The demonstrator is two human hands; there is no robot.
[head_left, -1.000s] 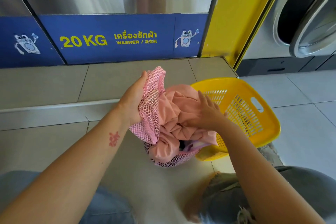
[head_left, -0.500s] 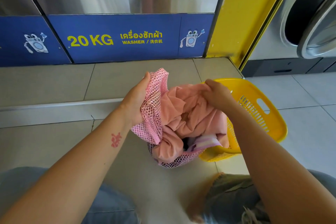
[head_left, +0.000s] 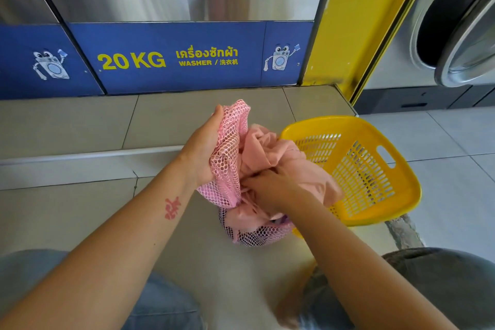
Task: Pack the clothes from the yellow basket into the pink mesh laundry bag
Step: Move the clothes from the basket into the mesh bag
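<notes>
The rim of the pink mesh laundry bag [head_left: 227,158] is gripped in the closed left hand [head_left: 205,151] and held up, its lower part resting on the tiled step [head_left: 80,209] below that hand. The right hand [head_left: 270,187] is pressed, fingers curled, into the salmon-pink garment [head_left: 270,150] bunched in the bag's mouth, just beside the left hand. The yellow basket [head_left: 396,206] is tilted just right of the right hand, touching the bag. Behind both hands, a washer panel [head_left: 171,57] is marked 20 KG.

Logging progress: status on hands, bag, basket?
Left hand grips pink mesh laundry bag open. Right hand stuffing peach garment in. Yellow basket looks empty. Nothing blocking.
</notes>
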